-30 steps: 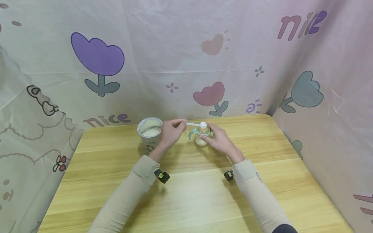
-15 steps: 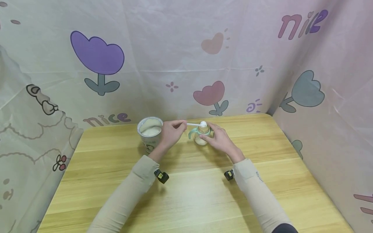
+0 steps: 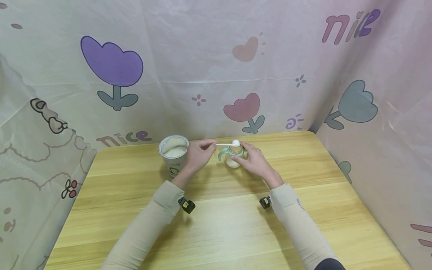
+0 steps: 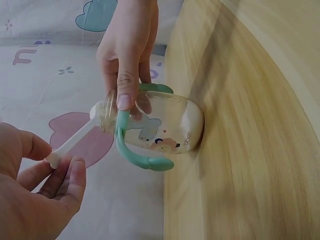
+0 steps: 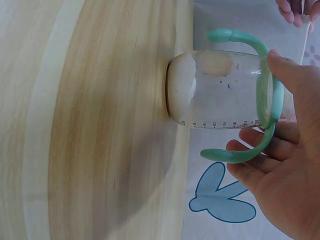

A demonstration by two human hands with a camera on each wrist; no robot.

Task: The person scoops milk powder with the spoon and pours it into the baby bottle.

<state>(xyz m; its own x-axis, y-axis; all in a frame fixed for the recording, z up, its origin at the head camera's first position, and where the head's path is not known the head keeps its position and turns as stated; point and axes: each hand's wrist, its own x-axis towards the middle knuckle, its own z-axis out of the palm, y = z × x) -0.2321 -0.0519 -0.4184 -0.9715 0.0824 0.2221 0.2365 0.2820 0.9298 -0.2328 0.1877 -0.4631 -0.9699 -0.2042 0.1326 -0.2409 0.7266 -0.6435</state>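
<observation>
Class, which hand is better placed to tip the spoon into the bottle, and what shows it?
Probably the left hand: it pinches the spoon, whose far end is at the mouth of the bottle. The right hand is busy gripping the bottle near its top.

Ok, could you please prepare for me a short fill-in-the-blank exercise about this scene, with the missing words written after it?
1. The left hand pinches a spoon that is ____ in colour.
2. The right hand holds the bottle, which has a total of ____ handles.
3. These handles are ____ in colour.
4. In the head view, the open tub stands to the ____ of the bottle.

Missing words: white; two; green; left.
</observation>
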